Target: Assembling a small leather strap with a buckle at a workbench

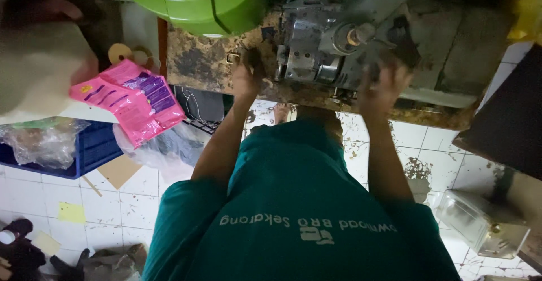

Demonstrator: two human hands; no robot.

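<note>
Overhead, a flat pink plastic packet with purple panels (132,97) lies beside a blue plastic crate (93,151) holding clear crumpled bags. Left hand (247,78) and right hand (385,83) press against a grey metal machine (322,44) on the stained brown worktop (197,64); their grip cannot be judged. White floor tiles (113,202) are paint-flecked.

A person in a teal shirt (293,202) reaches both arms up to a grimy metal machine (327,44) on a stained worktop (209,66). The left hand (247,78) presses the worktop edge; the right hand (385,83) grips the machine's side. A green plastic cover (197,1) and pink packets (132,97) lie nearby.
</note>
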